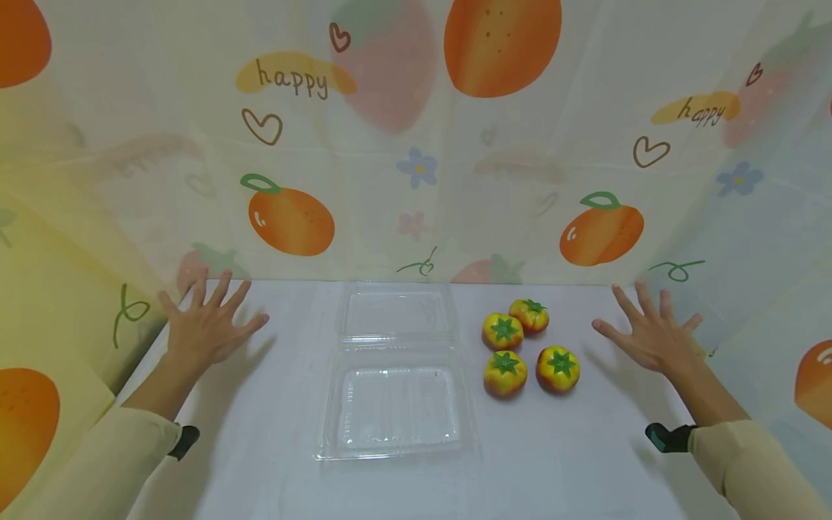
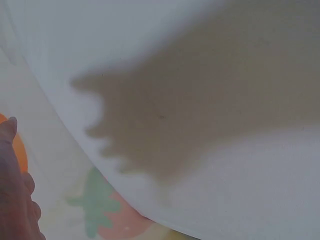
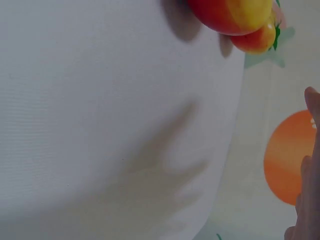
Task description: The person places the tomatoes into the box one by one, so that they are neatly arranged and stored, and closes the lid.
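Observation:
My left hand (image 1: 204, 328) is held over the table's left side, fingers spread and straight, holding nothing. On the other side, my right hand (image 1: 653, 336) hovers the same way, fingers splayed, to the right of the fruits. Between them lies a clear plastic clamshell box (image 1: 331, 412), its lid (image 1: 399, 314) folded back toward the rear. Several yellow-red persimmons with green leafy tops stand right of the box: one at the back (image 1: 529, 316), one beside it (image 1: 503, 331), one in front (image 1: 505, 374), and one nearest my right hand (image 1: 557, 370). In the right wrist view, a persimmon (image 3: 232, 12) shows at the top.
A white cloth covers the table (image 1: 260, 433). Behind it and at both sides hangs a fruit-printed curtain (image 1: 370, 209), close to the table's back edge. Dark wrist straps (image 1: 669, 438) show at both sleeves. Shadows of the hands fall on the cloth.

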Action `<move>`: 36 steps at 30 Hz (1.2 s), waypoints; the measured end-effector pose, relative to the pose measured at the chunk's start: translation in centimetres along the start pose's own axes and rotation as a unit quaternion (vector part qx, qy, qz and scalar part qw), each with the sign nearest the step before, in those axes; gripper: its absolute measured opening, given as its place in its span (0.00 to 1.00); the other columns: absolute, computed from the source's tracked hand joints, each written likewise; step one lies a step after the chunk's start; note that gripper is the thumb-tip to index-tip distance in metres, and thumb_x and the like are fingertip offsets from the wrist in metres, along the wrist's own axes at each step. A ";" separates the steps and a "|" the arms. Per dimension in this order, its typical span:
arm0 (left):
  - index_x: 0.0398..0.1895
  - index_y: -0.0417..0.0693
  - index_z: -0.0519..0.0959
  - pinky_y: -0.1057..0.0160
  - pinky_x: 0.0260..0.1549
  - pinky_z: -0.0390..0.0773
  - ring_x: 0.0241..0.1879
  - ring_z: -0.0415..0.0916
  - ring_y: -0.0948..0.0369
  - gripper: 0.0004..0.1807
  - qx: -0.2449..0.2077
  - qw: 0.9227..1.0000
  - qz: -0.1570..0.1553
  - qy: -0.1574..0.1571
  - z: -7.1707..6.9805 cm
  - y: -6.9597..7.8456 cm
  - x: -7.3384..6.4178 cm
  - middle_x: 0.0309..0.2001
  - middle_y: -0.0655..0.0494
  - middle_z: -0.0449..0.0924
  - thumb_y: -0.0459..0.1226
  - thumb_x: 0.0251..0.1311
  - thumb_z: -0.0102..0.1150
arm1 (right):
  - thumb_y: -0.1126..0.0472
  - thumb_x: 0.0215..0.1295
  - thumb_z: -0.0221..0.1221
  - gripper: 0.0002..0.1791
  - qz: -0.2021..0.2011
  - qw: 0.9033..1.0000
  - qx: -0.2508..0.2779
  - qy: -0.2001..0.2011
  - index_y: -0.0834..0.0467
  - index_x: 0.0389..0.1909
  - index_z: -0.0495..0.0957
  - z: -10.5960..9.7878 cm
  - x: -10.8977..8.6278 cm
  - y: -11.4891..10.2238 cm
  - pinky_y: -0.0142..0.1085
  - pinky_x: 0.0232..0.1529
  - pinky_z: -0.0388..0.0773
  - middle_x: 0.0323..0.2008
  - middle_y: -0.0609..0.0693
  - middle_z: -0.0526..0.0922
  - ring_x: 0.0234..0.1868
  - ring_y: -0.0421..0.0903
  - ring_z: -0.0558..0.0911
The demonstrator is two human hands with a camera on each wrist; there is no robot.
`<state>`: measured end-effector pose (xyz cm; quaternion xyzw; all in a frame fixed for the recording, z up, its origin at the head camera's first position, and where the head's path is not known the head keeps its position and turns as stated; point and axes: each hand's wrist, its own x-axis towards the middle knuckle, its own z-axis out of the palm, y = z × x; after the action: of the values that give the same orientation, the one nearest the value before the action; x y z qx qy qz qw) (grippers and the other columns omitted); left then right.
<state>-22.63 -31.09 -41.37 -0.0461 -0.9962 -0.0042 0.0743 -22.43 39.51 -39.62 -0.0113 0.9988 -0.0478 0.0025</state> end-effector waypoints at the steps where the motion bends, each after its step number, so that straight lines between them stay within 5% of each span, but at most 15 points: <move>1: 0.78 0.53 0.56 0.19 0.55 0.20 0.77 0.29 0.38 0.45 0.001 1.000 0.003 0.000 0.0 0.2 -0.1 0.78 0.40 0.46 0.70 0.66 0.36 | 0.23 0.64 0.40 0.54 -0.002 1.000 -0.001 -0.001 0.52 0.80 0.36 0.0 -0.1 -0.1 0.84 0.48 0.22 0.76 0.71 0.33 0.70 0.81 0.32; 6: 0.76 0.53 0.59 0.20 0.58 0.24 0.76 0.35 0.39 0.43 0.009 0.999 0.032 0.017 -0.1 1.3 -0.4 0.77 0.40 0.50 0.67 0.66 0.40 | 0.26 0.67 0.41 0.51 -0.030 1.000 0.004 -0.008 0.52 0.80 0.37 0.0 -0.9 -0.5 0.85 0.51 0.29 0.76 0.70 0.36 0.70 0.81 0.40; 16: 0.76 0.56 0.62 0.21 0.62 0.39 0.77 0.43 0.43 0.41 0.031 0.991 0.117 0.047 0.0 4.4 -1.2 0.77 0.46 0.55 0.66 0.64 0.47 | 0.36 0.71 0.47 0.45 -0.104 0.987 0.114 -0.045 0.46 0.81 0.39 1.0 -2.8 -1.5 0.80 0.60 0.36 0.78 0.64 0.40 0.73 0.75 0.46; 22: 0.76 0.58 0.62 0.23 0.63 0.44 0.77 0.44 0.45 0.41 0.016 0.986 0.155 0.051 -0.3 6.9 -1.6 0.77 0.49 0.55 0.65 0.64 0.49 | 0.38 0.70 0.50 0.45 -0.112 0.981 0.153 -0.051 0.48 0.81 0.42 1.7 -4.0 -2.6 0.80 0.59 0.39 0.77 0.68 0.45 0.72 0.77 0.50; 25: 0.77 0.59 0.61 0.24 0.63 0.45 0.77 0.43 0.45 0.41 0.009 0.984 0.171 0.040 -0.3 7.8 -1.9 0.77 0.50 0.55 0.65 0.65 0.48 | 0.37 0.68 0.52 0.47 -0.104 0.977 0.177 -0.057 0.48 0.81 0.42 2.1 -4.4 -3.0 0.80 0.59 0.42 0.77 0.66 0.47 0.72 0.74 0.53; 31: 0.78 0.60 0.59 0.25 0.64 0.45 0.78 0.42 0.45 0.41 -0.008 0.981 0.193 0.004 -0.3 9.0 -2.4 0.78 0.51 0.52 0.66 0.65 0.45 | 0.39 0.65 0.59 0.51 -0.105 0.968 0.220 -0.059 0.48 0.81 0.43 2.8 -5.0 -3.6 0.73 0.49 0.70 0.75 0.67 0.54 0.62 0.68 0.72; 36: 0.77 0.60 0.60 0.25 0.65 0.45 0.77 0.44 0.45 0.41 -0.024 0.978 0.207 -0.015 -0.2 9.5 -2.8 0.78 0.51 0.53 0.66 0.65 0.46 | 0.44 0.59 0.68 0.53 -0.108 0.962 0.247 -0.032 0.54 0.79 0.50 3.2 -5.5 -4.2 0.66 0.51 0.75 0.68 0.69 0.65 0.53 0.62 0.81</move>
<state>-18.93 -21.84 -41.59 -0.2528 -0.9657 -0.0117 0.0577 -16.85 35.13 -42.41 -0.1193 0.9481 -0.2929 0.0317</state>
